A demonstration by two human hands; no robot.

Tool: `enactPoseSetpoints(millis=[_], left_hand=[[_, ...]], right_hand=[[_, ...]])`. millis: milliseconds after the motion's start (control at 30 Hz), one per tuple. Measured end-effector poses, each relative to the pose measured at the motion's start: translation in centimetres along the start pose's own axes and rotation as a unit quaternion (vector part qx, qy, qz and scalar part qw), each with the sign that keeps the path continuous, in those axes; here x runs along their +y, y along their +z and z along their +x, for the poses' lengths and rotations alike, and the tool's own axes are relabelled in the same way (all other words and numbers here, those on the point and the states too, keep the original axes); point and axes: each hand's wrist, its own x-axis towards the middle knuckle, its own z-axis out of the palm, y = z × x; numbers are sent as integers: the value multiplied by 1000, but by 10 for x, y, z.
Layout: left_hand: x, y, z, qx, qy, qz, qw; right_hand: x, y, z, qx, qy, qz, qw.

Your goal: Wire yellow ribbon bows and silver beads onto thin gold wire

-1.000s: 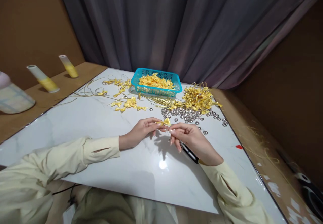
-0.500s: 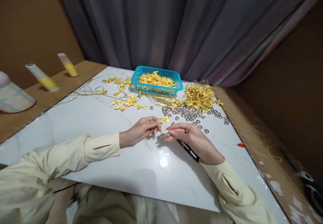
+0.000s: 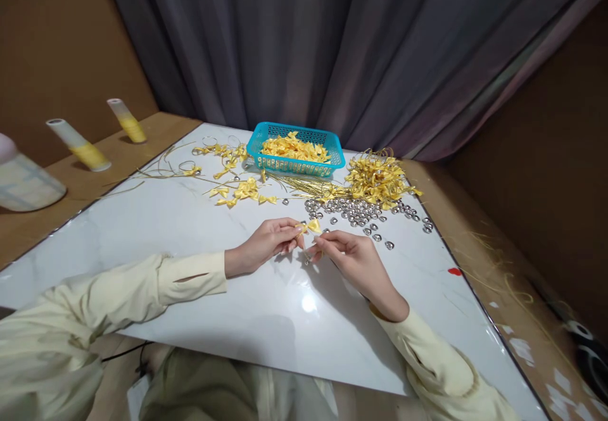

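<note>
The bow (image 3: 312, 225) is a small yellow ribbon piece, held just above the bench (image 3: 190, 231) between the two hands, in front of the beads (image 3: 354, 211). It looks very light and soft, a satin that probably slips and crushes easily. The firm place to take it is the knotted middle, not the floppy loops or tails.

The left hand (image 3: 263, 247) is nearly closed, thumb and fingertips pinching the bow from its left side. The right hand (image 3: 356, 259) lies palm down just beside it. Its thumb and forefinger are drawn together at the bow's right edge, perhaps on a tail or a fine thread, but the view is too small to tell what they grip, if anything.

Behind stands a turquoise basket (image 3: 266, 135) full of yellow bows, with a pile (image 3: 377, 179) of looped ones to its right. Two spools (image 3: 78, 146) lie far left.
</note>
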Motion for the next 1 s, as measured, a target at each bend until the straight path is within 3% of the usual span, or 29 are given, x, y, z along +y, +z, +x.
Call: enactPoseSetpoints(millis=[233,667,1000], left_hand=[[0,-2,1,-2,4,11,1000],[-2,-2,2,-8,7,9,1000],[-3,-2,1,-18,19,26,999]], right_hand=[[-2,2,-2,13,-32,-52,998],[0,7,-4,22,-56,-35,998],[1,7,-3,5,-19,24,1000]])
